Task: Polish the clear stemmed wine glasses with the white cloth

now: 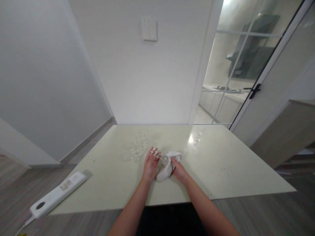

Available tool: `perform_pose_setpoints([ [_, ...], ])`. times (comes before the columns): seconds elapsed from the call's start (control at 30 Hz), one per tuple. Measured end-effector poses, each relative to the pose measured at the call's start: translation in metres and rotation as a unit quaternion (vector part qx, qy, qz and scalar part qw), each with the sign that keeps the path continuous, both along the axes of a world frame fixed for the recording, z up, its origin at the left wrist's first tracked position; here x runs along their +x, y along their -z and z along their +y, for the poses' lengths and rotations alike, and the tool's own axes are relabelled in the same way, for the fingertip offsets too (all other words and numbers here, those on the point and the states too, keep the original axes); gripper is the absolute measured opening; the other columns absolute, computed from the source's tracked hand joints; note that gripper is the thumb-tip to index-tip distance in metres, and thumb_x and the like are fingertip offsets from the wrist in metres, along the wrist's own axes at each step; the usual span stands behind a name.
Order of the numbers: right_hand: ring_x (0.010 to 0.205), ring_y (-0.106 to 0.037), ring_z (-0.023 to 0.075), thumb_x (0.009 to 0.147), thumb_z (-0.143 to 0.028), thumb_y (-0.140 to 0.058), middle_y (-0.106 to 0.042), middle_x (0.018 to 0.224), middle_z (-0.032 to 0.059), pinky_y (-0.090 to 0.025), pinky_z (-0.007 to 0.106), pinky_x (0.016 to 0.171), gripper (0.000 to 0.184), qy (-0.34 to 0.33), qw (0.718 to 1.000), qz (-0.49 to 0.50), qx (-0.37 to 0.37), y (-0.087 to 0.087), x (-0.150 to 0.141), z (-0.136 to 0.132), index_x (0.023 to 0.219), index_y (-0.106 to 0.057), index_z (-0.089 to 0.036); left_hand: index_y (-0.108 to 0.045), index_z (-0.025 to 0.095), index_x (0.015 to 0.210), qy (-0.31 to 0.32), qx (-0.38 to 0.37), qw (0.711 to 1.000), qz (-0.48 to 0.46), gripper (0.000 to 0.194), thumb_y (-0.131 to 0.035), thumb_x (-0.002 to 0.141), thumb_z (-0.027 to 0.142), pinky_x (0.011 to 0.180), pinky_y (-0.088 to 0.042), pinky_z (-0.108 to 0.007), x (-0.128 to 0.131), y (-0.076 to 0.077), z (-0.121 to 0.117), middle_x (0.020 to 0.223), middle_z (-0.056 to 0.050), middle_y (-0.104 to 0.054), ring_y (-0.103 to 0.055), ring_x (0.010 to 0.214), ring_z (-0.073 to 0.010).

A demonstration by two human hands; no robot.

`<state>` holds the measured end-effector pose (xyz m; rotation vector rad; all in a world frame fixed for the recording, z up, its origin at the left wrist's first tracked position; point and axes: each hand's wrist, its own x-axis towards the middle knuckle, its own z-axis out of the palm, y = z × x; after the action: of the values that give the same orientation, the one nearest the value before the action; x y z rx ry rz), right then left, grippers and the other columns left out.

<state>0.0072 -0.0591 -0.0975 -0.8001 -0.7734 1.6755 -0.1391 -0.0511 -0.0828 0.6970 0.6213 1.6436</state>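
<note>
My left hand [150, 163] is over the middle of the pale table [221, 170], its fingers curled round the base and stem of a clear wine glass [161, 158] lying sideways. My right hand [179, 169] grips a white cloth [167, 165] wrapped over the bowl end of that glass. Several more clear glasses [139, 146] stand clustered just behind and left of my left hand.
One clear stemmed glass [198, 136] stands alone at the table's far right. A white power strip [57, 193] lies on the table's front left corner, its cord trailing off. A wall with a switch [149, 29] is behind; a glass door [246, 75] opens at the right.
</note>
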Motion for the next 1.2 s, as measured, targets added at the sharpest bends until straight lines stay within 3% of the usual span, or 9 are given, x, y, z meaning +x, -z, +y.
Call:
perform_pose_setpoints([
  [0.17, 0.081, -0.067, 0.0237, 0.071, -0.052, -0.068, -0.072, 0.092, 0.0069, -0.052, 0.037, 0.075, 0.047, -0.037, 0.998, -0.050, 0.006, 0.006, 0.002, -0.001, 0.105, -0.062, -0.019, -0.031, 0.028, 0.140, 0.070, 0.038, 0.990, 0.120, 0.072, -0.066, 0.079, 0.043, 0.089, -0.049, -0.037, 0.010, -0.005, -0.011, 0.119, -0.012, -0.063, -0.066, 0.096, -0.0199],
  [0.27, 0.089, -0.066, 0.0225, 0.073, -0.048, -0.068, -0.071, 0.098, 0.0059, -0.051, 0.037, 0.082, 0.048, -0.042, 0.995, -0.081, 0.045, 0.007, 0.003, -0.002, 0.111, -0.060, -0.020, -0.024, 0.028, 0.143, 0.077, 0.040, 0.973, 0.212, 0.078, -0.066, 0.079, 0.042, 0.080, -0.051, -0.032, 0.015, -0.006, -0.017, 0.106, -0.010, -0.068, -0.067, 0.088, -0.0182],
  [0.37, 0.097, -0.064, 0.0217, 0.075, -0.048, -0.067, -0.068, 0.106, 0.0051, -0.049, 0.035, 0.087, 0.048, -0.040, 0.987, -0.120, 0.099, 0.006, 0.002, -0.004, 0.114, -0.059, -0.021, -0.035, 0.024, 0.139, 0.024, 0.063, 0.944, 0.322, 0.068, -0.065, 0.080, 0.038, 0.081, -0.050, -0.031, 0.016, -0.004, -0.021, 0.101, -0.007, -0.068, -0.065, 0.088, -0.0168],
  [0.5, 0.085, -0.064, 0.0210, 0.073, -0.049, -0.067, -0.069, 0.095, 0.0046, -0.052, 0.034, 0.077, 0.047, -0.001, 0.980, -0.167, 0.110, 0.006, 0.000, -0.004, 0.108, -0.061, -0.018, -0.042, 0.022, 0.136, -0.068, 0.094, 0.905, 0.408, 0.059, -0.062, 0.082, 0.033, 0.094, -0.044, -0.034, 0.016, 0.000, -0.021, 0.101, -0.005, -0.066, -0.062, 0.095, -0.0174],
  [0.67, 0.079, -0.063, 0.0205, 0.073, -0.045, -0.066, -0.070, 0.085, 0.0044, -0.050, 0.033, 0.075, 0.037, 0.054, 0.961, -0.235, 0.137, 0.005, 0.004, -0.001, 0.095, -0.066, -0.015, -0.037, 0.022, 0.139, -0.127, 0.095, 0.897, 0.413, 0.060, -0.060, 0.083, 0.032, 0.097, -0.041, -0.034, 0.016, 0.004, -0.017, 0.101, -0.005, -0.065, -0.061, 0.097, -0.0169],
  [0.83, 0.072, -0.061, 0.0201, 0.074, -0.035, -0.058, -0.067, 0.073, 0.0010, -0.049, 0.032, 0.070, 0.021, 0.168, 0.945, -0.261, 0.105, 0.009, 0.012, 0.003, 0.083, -0.066, -0.018, -0.032, 0.023, 0.142, -0.209, 0.043, 0.897, 0.388, 0.065, -0.057, 0.084, 0.037, 0.084, -0.045, -0.028, 0.007, 0.000, -0.012, 0.089, -0.001, -0.062, -0.061, 0.082, -0.0142],
  [0.93, 0.073, -0.060, 0.0216, 0.070, -0.028, -0.057, -0.066, 0.071, 0.0000, -0.049, 0.034, 0.074, 0.014, 0.204, 0.940, -0.261, 0.080, 0.009, 0.014, 0.003, 0.078, -0.065, -0.020, -0.035, 0.023, 0.142, -0.173, 0.026, 0.882, 0.437, 0.065, -0.058, 0.083, 0.038, 0.073, -0.045, -0.025, 0.006, -0.004, -0.013, 0.080, 0.002, -0.059, -0.057, 0.070, -0.0131],
  [1.0, 0.083, -0.061, 0.0232, 0.069, -0.027, -0.059, -0.069, 0.081, 0.0016, -0.047, 0.036, 0.083, 0.016, 0.204, 0.941, -0.244, 0.112, 0.007, 0.013, 0.000, 0.082, -0.066, -0.020, -0.035, 0.024, 0.142, -0.124, 0.041, 0.876, 0.465, 0.065, -0.057, 0.083, 0.037, 0.068, -0.044, -0.025, 0.009, -0.005, -0.016, 0.074, 0.003, -0.059, -0.055, 0.065, -0.0130],
  [1.2, 0.098, -0.061, 0.0228, 0.065, -0.031, -0.073, -0.066, 0.106, 0.0055, -0.044, 0.039, 0.095, 0.046, 0.125, 0.958, -0.186, 0.179, -0.007, 0.012, -0.007, 0.108, -0.058, -0.022, -0.040, 0.021, 0.141, -0.028, 0.116, 0.836, 0.536, 0.061, -0.055, 0.083, 0.035, 0.070, -0.045, -0.027, 0.015, -0.003, -0.022, 0.069, 0.000, -0.061, -0.052, 0.062, -0.0154],
])
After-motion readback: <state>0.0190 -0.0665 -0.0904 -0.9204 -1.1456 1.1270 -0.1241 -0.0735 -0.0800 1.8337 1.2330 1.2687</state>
